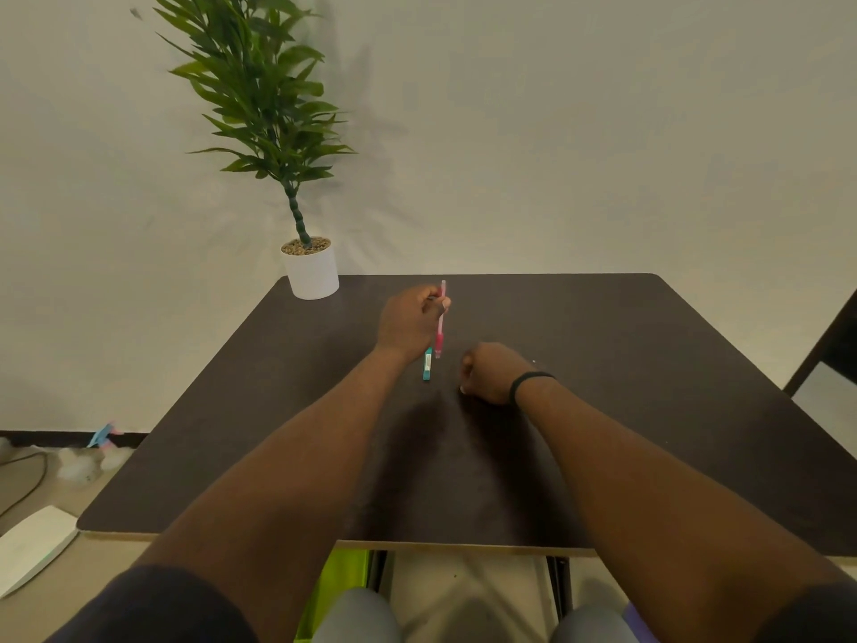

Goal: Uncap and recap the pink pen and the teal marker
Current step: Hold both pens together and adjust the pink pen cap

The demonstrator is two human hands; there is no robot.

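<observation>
Table point(603, 364): dark brown top, standing against a pale wall, carrying everything listed below.

Pink pen point(441, 317): being held above the table surface, long axis running almost straight away from the person; pale slender end pointing toward the wall, darker pink grip end pointing back toward the person. Whether a cap is sitting on either end cannot be told.

Left hand point(410, 320): curling closed around the upper part of the pink pen, fingers and thumb pinching the barrel near its far end, the rest of the pen hanging clear below the grip.

Teal marker point(427, 364): lying flat on the table just beside the left wrist, long axis running near to far with a slight lean; a white label is showing on its middle. It is sitting directly under the lower end of the pink pen; contact between the two cannot be judged.

Right hand point(487, 371): resting on the table to the right of the teal marker and apart from it, fingers curling into a loose fist. Whether anything is sitting inside the fist cannot be told.

Wristband point(528, 382): black, circling the right wrist.

Plant point(264, 99): green and leafy, standing in a white pot point(311, 273) at the far left corner of the table, well apart from both hands.
</observation>
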